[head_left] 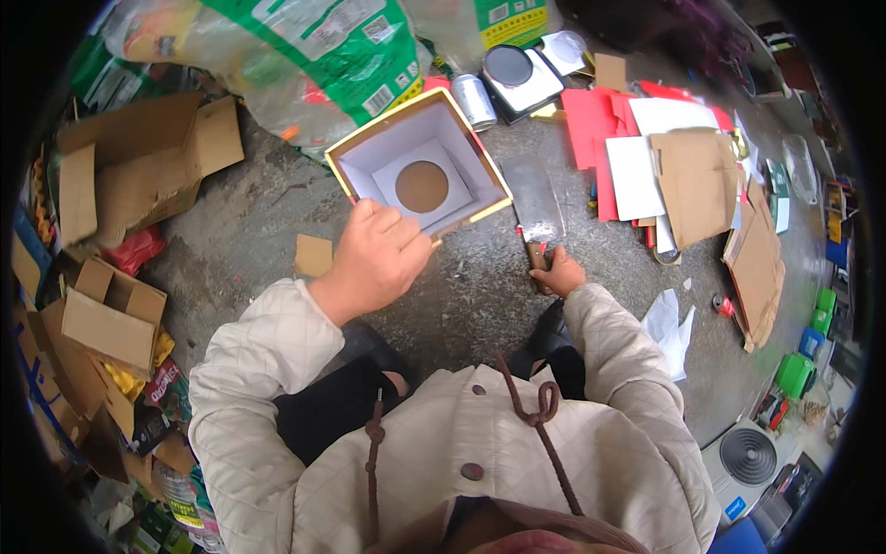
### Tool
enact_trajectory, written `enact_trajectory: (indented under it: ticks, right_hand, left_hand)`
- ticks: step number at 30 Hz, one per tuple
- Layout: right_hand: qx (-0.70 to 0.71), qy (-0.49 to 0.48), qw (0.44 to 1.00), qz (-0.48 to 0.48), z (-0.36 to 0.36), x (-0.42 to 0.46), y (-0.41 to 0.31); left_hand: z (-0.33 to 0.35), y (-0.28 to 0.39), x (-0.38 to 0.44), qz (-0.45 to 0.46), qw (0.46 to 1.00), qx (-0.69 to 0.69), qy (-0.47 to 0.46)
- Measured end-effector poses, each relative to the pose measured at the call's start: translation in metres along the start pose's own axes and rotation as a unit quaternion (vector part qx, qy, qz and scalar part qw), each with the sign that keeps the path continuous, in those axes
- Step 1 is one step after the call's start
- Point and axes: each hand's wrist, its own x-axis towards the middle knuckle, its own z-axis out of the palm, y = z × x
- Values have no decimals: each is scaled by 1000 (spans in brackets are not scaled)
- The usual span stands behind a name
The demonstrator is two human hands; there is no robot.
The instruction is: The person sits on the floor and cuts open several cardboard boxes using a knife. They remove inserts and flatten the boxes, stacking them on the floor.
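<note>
My left hand [384,256] grips the near edge of a square cardboard gift box [353,173], held with its opening towards me. White lining covers its inside, and a round hole in the bottom insert shows brown board. To the right, my right hand [562,272] is closed around the wooden handle of a cleaver [534,197], whose broad grey blade points away from me, low over the floor. A small brown cardboard piece [313,255] lies on the floor left of my left hand. Beyond the box stands a silver drink can [474,102], beside a black and white box part [522,83].
Flattened red, white and brown cardboard [695,187] is piled at the right. Opened cartons [124,180] lie at the left, above more cardboard scraps. Large plastic sacks [325,55] stand ahead. A white plastic bag [670,332] and a red can [723,305] lie right of my arm.
</note>
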Motion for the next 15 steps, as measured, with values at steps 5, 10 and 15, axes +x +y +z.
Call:
enact_trajectory:
  ticks: [5,10,15]
  right_hand:
    - [90,141,984,-58,46,20,4]
    - [111,149,982,-27,47,29,-1]
    - [121,151,981,-34,-31,9,-8]
  left_hand:
    - [20,-4,25,-61,997,-30,39]
    - [-9,-25,29,-32,996,-35,-81]
    - [-28,-66,12,6,985,32,-169]
